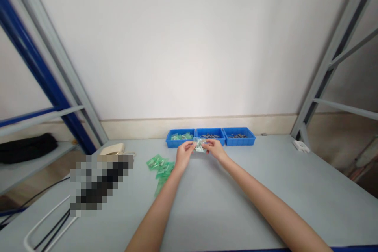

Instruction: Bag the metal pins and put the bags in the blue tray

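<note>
A small clear plastic bag (200, 145) with small metal-looking pieces inside is held up between both hands, just in front of the blue bins. My left hand (185, 152) pinches its left edge, and my right hand (214, 148) grips the right edge. Behind them stand three blue bins: the left bin (180, 143) holds green bags, the middle bin (221, 140) holds thin metal pieces, and the right bin (240, 141) has a few more such pieces. Several green bags (164, 170) lie in a loose pile beside my left forearm.
On the grey table (224, 212), a cream-coloured box (112, 149) and a pixelated dark area lie at the left, near a white curved frame (44, 219). A white adapter (301, 146) sits at the far right. Metal posts flank the table.
</note>
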`<action>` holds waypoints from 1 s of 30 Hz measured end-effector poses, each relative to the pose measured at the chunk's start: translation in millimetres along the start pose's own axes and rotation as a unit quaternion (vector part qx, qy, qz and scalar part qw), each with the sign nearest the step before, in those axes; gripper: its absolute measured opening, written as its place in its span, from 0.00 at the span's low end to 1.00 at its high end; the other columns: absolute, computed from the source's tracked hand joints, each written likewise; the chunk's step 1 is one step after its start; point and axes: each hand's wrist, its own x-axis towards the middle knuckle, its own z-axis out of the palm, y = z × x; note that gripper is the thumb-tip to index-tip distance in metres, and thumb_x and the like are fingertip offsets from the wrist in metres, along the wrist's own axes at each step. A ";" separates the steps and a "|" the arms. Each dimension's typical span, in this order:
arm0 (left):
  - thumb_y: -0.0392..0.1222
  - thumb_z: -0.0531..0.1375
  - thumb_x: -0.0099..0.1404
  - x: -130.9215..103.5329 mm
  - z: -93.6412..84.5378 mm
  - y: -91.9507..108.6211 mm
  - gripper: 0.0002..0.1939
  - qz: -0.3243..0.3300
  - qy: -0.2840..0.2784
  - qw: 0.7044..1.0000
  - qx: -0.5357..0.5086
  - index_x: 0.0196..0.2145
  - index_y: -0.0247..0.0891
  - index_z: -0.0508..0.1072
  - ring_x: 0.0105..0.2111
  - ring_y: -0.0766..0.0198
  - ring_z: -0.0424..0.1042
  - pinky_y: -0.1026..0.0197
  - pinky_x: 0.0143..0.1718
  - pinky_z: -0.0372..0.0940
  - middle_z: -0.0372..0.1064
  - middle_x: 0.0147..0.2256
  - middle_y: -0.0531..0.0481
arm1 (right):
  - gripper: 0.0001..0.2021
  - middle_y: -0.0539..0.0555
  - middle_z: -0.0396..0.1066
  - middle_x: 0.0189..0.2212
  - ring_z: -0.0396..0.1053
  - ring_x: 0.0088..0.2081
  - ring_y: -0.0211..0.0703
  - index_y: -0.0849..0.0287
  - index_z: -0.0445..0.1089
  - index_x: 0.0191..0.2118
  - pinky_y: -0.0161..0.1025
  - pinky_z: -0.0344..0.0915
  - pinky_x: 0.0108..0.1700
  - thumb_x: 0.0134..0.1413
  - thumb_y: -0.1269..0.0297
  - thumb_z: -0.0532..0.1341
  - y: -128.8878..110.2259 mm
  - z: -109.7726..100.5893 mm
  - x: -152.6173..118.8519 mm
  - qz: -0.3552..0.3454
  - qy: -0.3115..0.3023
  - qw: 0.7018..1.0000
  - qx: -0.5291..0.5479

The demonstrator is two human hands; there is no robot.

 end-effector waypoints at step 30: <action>0.42 0.47 0.52 23.6 -108.6 -5.3 0.09 0.027 0.489 0.872 -0.002 0.30 0.38 0.62 0.29 0.64 0.69 0.64 0.29 0.63 0.67 0.27 0.48 | 0.22 0.58 0.61 0.52 0.60 0.51 0.47 0.58 0.60 0.53 0.39 0.58 0.47 0.51 0.70 0.59 -49.8 101.0 -4.3 -0.411 -0.217 0.753 -0.466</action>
